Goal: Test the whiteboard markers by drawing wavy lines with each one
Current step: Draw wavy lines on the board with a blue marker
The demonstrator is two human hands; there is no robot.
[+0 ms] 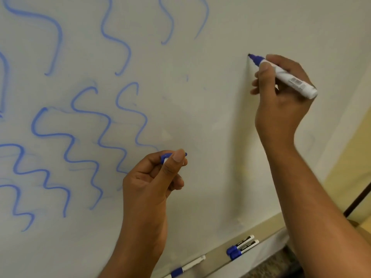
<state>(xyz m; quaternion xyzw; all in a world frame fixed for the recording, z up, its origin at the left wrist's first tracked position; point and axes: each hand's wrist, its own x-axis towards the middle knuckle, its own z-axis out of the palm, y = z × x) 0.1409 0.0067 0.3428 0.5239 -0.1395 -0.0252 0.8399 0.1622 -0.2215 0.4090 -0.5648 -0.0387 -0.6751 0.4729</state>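
My right hand grips an uncapped blue whiteboard marker, whose tip touches the whiteboard at the upper right. Lower and to the left, my left hand pinches the marker's blue cap between thumb and fingers, close to the board. Several blue wavy lines cover the left half of the board; some are faint or smeared.
A tray ledge runs along the board's bottom edge. Two capped blue markers lie side by side on it, and another marker lies further left. A yellow wall is to the right.
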